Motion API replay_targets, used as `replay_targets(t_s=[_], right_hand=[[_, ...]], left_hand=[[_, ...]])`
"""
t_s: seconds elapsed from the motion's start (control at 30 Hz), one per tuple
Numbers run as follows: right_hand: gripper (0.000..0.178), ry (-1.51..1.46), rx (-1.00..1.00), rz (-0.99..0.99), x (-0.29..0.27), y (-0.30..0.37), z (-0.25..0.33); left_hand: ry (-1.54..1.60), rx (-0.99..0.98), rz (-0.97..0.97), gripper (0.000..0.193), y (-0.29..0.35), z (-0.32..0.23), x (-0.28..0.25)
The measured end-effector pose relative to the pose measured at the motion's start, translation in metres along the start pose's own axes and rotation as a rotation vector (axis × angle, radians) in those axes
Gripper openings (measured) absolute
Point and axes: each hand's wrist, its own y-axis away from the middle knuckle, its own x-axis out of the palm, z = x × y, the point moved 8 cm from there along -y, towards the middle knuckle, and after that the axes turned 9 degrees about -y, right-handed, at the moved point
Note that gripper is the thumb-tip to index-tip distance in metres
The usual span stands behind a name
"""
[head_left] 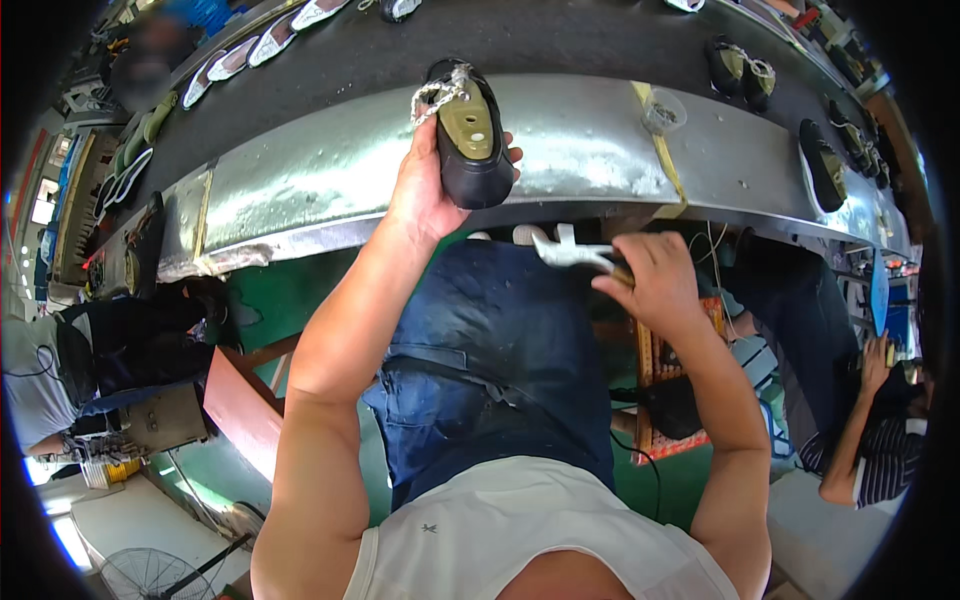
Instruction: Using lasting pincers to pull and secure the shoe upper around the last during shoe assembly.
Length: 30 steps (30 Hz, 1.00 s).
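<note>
Above the bench edge, my left hand (pixel 430 185) is closed around a black shoe upper (pixel 478 184) on a last. Its olive underside, with a small hole and a pale spot, faces up. A white speckled lace hangs loosely over the upper's far end. Lower and to the right, above my lap, my right hand (pixel 660 280) grips a pair of lasting pincers (pixel 570 252). The silver jaws point left and sit apart from the shoe upper. My fingers cover most of the handles.
Past the metal bench edge (pixel 330 155) runs a dark belt (pixel 400 40). A clear plastic cup (pixel 664 112) stands right of centre. Shoe uppers (pixel 740 72) lie at the right, and white-edged ones (pixel 270 42) at the far left. Co-workers sit on both sides; one's hand (pixel 876 362) shows at right.
</note>
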Motion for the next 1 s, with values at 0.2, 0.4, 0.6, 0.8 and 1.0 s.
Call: replay_targets(t_s=[0.2, 0.4, 0.6, 0.8, 1.0], right_hand=[[0.051, 0.098, 0.06, -0.058, 0.012, -0.057, -0.072], [0.042, -0.013, 0.048, -0.092, 0.021, -0.084, -0.086], [0.046, -0.057, 0.039, -0.047, 0.022, -0.089, -0.096], [0.046, -0.086, 0.093, -0.034, 0.019, -0.088, -0.108], [0.048, -0.091, 0.082, -0.011, 0.024, -0.096, -0.105]], left_hand=[[-0.177, 0.007, -0.075, 0.069, -0.094, -0.026, 0.01], [-0.478, 0.235, -0.302, 0.084, -0.228, -0.103, -0.037], [-1.66, 0.353, -0.568, 0.066, -0.269, -0.102, -0.046], [-1.165, 0.36, -0.389, 0.043, -0.329, -0.147, -0.104], [-1.886, 0.464, -1.253, 0.091, -0.361, -0.243, -0.176]])
